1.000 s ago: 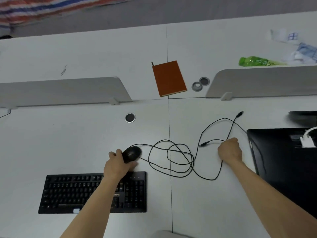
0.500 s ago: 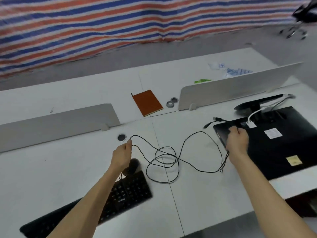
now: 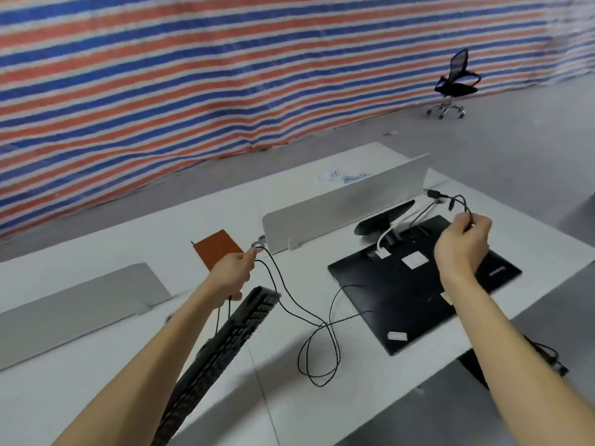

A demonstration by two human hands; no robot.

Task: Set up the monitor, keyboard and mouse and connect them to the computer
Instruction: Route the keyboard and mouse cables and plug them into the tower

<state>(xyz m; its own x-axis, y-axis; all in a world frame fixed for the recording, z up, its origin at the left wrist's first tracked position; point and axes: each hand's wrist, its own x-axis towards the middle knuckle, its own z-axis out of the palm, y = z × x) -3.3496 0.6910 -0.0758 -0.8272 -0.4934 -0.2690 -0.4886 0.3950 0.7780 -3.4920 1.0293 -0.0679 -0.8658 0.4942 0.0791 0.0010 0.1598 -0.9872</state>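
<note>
— How is the monitor (image 3: 418,294) lying?
— It's lying face down, black, its stand (image 3: 383,220) pointing away, a white cable (image 3: 383,235) sitting in its back.
— And the keyboard (image 3: 225,342)?
— Lying aslant to its left. The black cables (image 3: 323,324) are looping between them, rising to the left hand (image 3: 233,272) and right hand (image 3: 463,244).

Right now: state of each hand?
Left hand: closed, pinching the black cables.
Right hand: closed, gripping the same cables, held above the desk.
</note>
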